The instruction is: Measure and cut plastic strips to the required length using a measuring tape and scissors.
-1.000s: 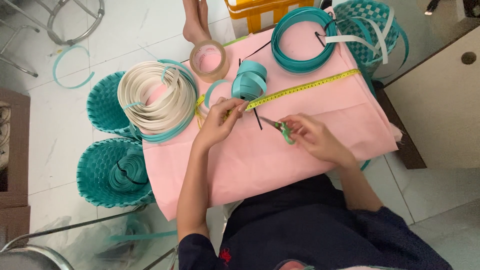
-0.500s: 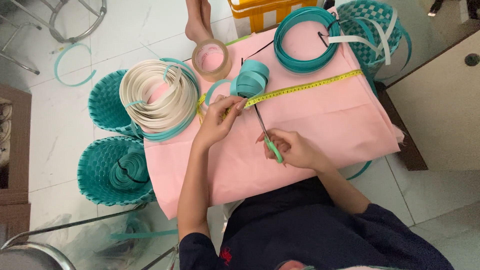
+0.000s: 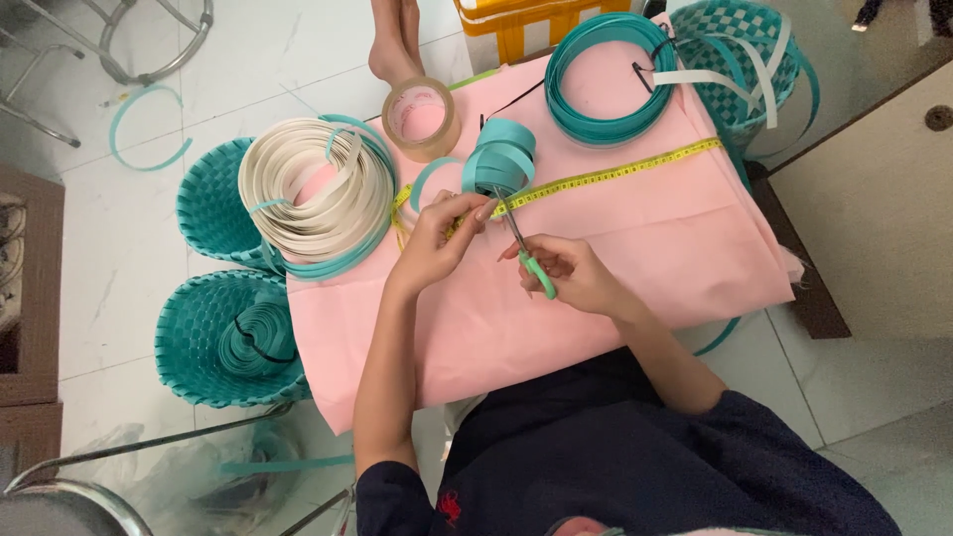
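- A pink cloth (image 3: 596, 288) is spread over the table and is taken here as the landmark.
- A coil of cream strips (image 3: 316, 189) is laid on its left edge.
- A roll of tape (image 3: 421, 119) is set at its far edge.
- A teal coil (image 3: 611, 79) is placed on its far right part.
- Two teal woven baskets (image 3: 223, 337) are stood on the floor, left of it.
- A yellow crate (image 3: 526, 25) is seen beyond it.

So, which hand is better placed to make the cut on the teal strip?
The right hand. It already grips the scissors, whose blades point at the teal strip beside the tape measure. The left hand pinches the strip near the blades, so it is busy holding.
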